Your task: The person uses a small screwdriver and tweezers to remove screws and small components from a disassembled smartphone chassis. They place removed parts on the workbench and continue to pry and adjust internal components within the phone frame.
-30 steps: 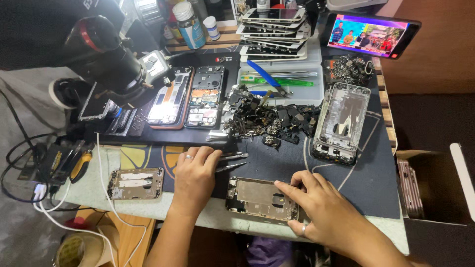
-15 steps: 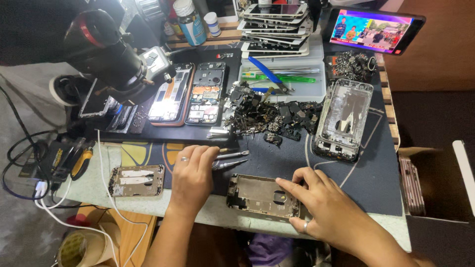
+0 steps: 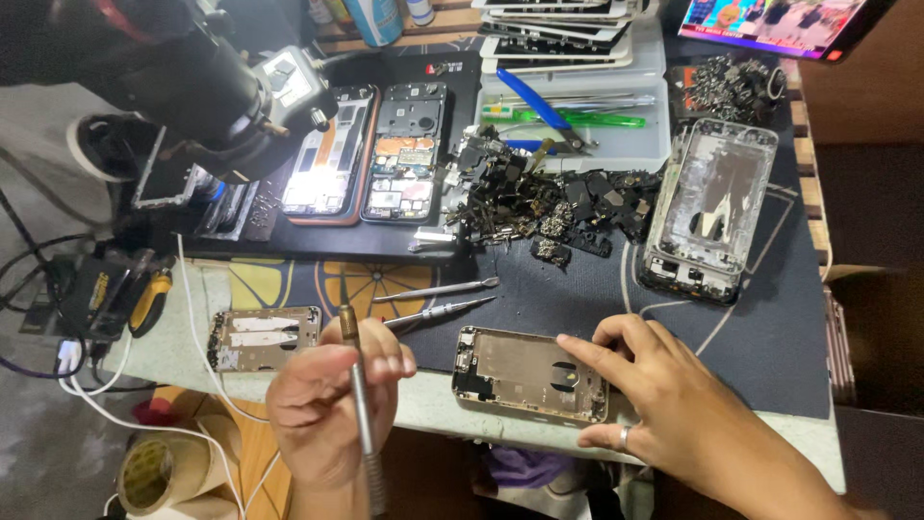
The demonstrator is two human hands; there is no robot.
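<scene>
Left hand (image 3: 332,404) pinches screwdriver (image 3: 356,404) upright, clear of the frame (image 3: 529,374) at the mat edge. Right hand (image 3: 664,395), fingers spread, pins it. Risk: a light hold lets the frame slide off; tip could slip.

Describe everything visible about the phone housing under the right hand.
The phone housing is a gold-toned metal shell, stripped of its screen, lying flat and open side up at the near edge of the dark work mat. Its inner plate looks bare, with small dark parts at the left end. The right hand rests its fingers on the right end; the left hand holds a slim screwdriver apart from it.
</scene>
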